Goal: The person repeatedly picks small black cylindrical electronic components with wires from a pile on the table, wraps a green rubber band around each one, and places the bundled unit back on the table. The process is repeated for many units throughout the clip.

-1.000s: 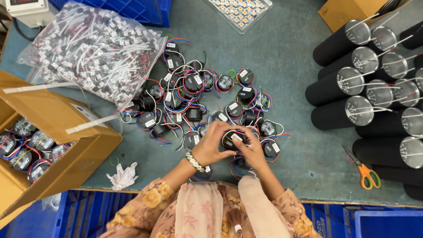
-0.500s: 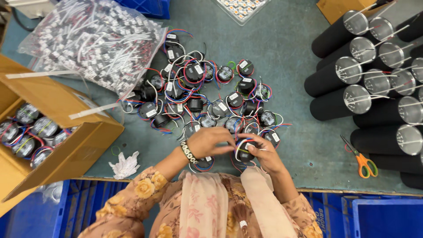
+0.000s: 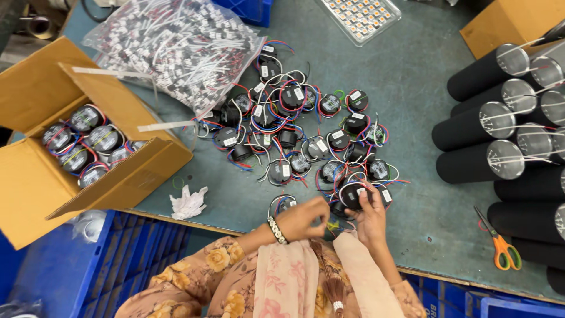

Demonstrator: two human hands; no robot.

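Working at the near edge of the green-grey table [image 3: 412, 76], right against the body. Cradling one round black unit [image 3: 352, 194] in the right hand [image 3: 368, 219], fingers clamped over its rim, white label up. Pinching the left hand [image 3: 303, 219] shut just beside it, fingertips together on what look like the unit's thin leads [image 3: 332, 225] (too fine to tell which colours). Judging by that: mid-way through dressing the wires of a single piece, lifted just clear of the pile of matching units [image 3: 294, 129].

Calling for small, careful finger work here: a firm hold on the hard, smooth puck, a light touch on the springy insulated strands, no tugging into the tangle of red, blue, white and black loops alongside.

Elsewhere: a glossy clear bag of white-plug wire harnesses [image 3: 176, 47] at far left, an open cardboard box [image 3: 35, 176] holding more units, matte black cylinders [image 3: 488, 118] with silvery end caps stacked at right, orange-handled scissors [image 3: 500, 244] below them, a crumpled white tissue [image 3: 188, 203] near the box.
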